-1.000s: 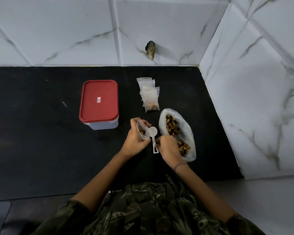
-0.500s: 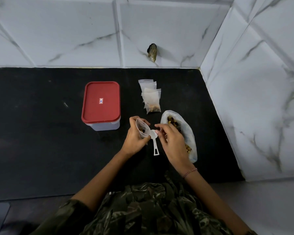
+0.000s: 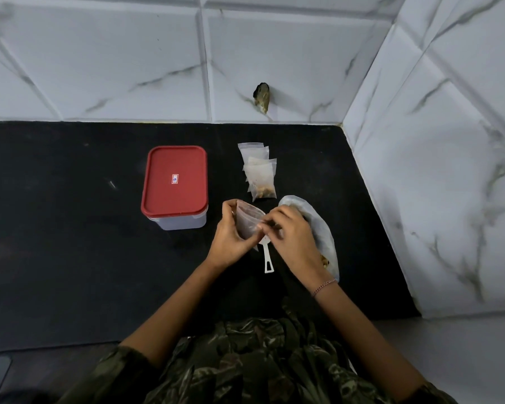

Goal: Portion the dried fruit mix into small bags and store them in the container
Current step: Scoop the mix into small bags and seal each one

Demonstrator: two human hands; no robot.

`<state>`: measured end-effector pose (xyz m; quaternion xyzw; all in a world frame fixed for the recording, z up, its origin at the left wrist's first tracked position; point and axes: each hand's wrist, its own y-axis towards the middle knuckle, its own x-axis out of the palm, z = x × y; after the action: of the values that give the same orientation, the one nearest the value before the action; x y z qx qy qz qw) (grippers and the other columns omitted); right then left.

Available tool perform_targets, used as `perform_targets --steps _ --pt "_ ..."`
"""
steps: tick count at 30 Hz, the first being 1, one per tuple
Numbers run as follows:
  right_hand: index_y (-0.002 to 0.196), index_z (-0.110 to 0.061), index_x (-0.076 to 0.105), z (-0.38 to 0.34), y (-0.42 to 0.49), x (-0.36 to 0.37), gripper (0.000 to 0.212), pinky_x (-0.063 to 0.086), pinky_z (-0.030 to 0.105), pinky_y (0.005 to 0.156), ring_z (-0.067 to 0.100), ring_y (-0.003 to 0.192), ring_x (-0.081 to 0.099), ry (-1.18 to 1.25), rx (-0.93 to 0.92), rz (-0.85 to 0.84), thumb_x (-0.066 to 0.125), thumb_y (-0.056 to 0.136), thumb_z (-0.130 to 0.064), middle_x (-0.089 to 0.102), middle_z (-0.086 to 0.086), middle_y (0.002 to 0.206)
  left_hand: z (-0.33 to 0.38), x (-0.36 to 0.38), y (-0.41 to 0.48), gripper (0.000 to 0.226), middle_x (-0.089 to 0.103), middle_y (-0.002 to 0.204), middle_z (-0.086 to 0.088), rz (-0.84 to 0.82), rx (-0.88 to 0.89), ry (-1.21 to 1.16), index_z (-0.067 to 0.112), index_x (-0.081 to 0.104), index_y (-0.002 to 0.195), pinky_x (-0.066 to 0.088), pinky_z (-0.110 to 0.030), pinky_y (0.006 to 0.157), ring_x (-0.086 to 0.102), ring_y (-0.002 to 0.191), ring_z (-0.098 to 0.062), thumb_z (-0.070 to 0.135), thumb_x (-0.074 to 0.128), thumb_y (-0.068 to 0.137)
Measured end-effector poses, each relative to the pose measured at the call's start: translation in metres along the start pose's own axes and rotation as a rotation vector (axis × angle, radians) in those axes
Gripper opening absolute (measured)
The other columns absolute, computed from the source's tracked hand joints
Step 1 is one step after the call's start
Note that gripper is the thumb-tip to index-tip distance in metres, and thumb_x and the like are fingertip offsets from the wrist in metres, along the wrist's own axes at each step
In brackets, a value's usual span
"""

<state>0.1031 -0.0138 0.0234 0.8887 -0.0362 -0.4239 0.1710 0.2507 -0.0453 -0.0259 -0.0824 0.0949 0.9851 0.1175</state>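
Small clear plastic bag [image 3: 247, 222], held just above the black countertop [image 3: 70, 243]: left hand [image 3: 226, 242] curls round its side, right hand [image 3: 293, 239] pinches its edge. Likely light, limp, slippery; best gripped along the stiffer mouth rim.

Left hand [image 3: 230, 239], right hand [image 3: 293, 237] on small bag [image 3: 247, 218]

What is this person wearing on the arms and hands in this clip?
The left hand and right hand are ungloved, no rings visible. A thin pinkish bracelet circles the right wrist. Forearms are uncovered; dark green camouflage sleeves start near the elbows.
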Motion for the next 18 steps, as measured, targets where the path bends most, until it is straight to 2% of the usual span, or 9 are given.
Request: perform_targets --steps 3,5,7,10,13,16,18 --pt "0.09 -0.014 0.067 0.009 0.008 -0.007 0.007 0.052 0.021 0.077 0.004 0.086 0.06 0.186 0.116 0.042 0.067 0.084 -0.01 0.062 -0.009 0.089 0.004 -0.005 0.0 0.05 0.058 0.114 0.001 0.048 -0.006 -0.1 0.017 0.044 0.118 0.055 -0.032 0.084 0.061 0.107 -0.014 0.037 0.069 0.08" --pt "0.091 -0.013 0.069 0.011 0.014 -0.011 0.01 0.053 0.02 0.079 0.005 0.088 0.062 0.254 0.141 0.059 0.066 0.084 -0.007 0.066 -0.005 0.091 0.008 -0.006 0.004 0.026 0.061 0.104 0.007 0.099 0.0 -0.119 0.022 0.052 0.105 0.057 -0.041 0.077 0.062 0.098 -0.016 0.038 0.059 0.086" --pt "0.093 -0.014 0.069 0.01 0.019 -0.014 0.012 0.052 0.018 0.08 0.004 0.09 0.063 0.289 0.159 0.06 0.066 0.084 -0.006 0.067 -0.003 0.094 0.012 -0.004 0.009 0.013 0.06 0.092 0.014 0.14 0.01 -0.102 0.024 0.055 0.093 0.054 -0.045 0.071 0.061 0.089 -0.014 0.036 0.053 0.09" --pt "0.092 -0.017 0.069 0.013 0.027 -0.02 0.013 0.048 0.01 0.079 -0.004 0.09 0.06 0.306 0.155 0.051 0.066 0.084 -0.007 0.063 -0.012 0.091 0.018 -0.002 0.015 0.014 0.059 0.085 0.011 0.181 0.024 -0.08 0.024 0.054 0.086 0.053 -0.042 0.067 0.06 0.081 -0.013 0.037 0.053 0.09" --pt "0.092 -0.015 0.066 0.016 0.035 -0.024 0.01 0.045 0.006 0.076 -0.01 0.089 0.057 0.348 0.194 0.035 0.064 0.086 -0.007 0.06 -0.016 0.089 0.021 0.0 0.02 0.015 0.061 0.087 0.001 0.196 0.046 -0.054 0.023 0.054 0.085 0.054 -0.038 0.07 0.061 0.084 -0.016 0.038 0.055 0.089" --pt "0.1 -0.015 0.058 0.014 0.038 -0.019 0.011 0.047 0.01 0.077 -0.006 0.091 0.058 0.535 0.303 0.044 0.059 0.09 -0.009 0.061 -0.01 0.093 0.029 0.004 0.026 0.018 0.061 0.088 -0.003 0.211 0.063 -0.07 0.02 0.054 0.086 0.054 -0.034 0.071 0.061 0.085 -0.016 0.037 0.055 0.089" --pt "0.11 -0.016 0.051 0.01 0.039 -0.013 0.023 0.051 0.018 0.081 0.004 0.095 0.061 0.744 0.365 0.07 0.06 0.09 -0.011 0.063 -0.001 0.098 0.033 0.006 0.029 0.017 0.061 0.086 -0.001 0.221 0.064 -0.092 0.02 0.054 0.086 0.053 -0.031 0.071 0.061 0.084 -0.014 0.036 0.056 0.089"
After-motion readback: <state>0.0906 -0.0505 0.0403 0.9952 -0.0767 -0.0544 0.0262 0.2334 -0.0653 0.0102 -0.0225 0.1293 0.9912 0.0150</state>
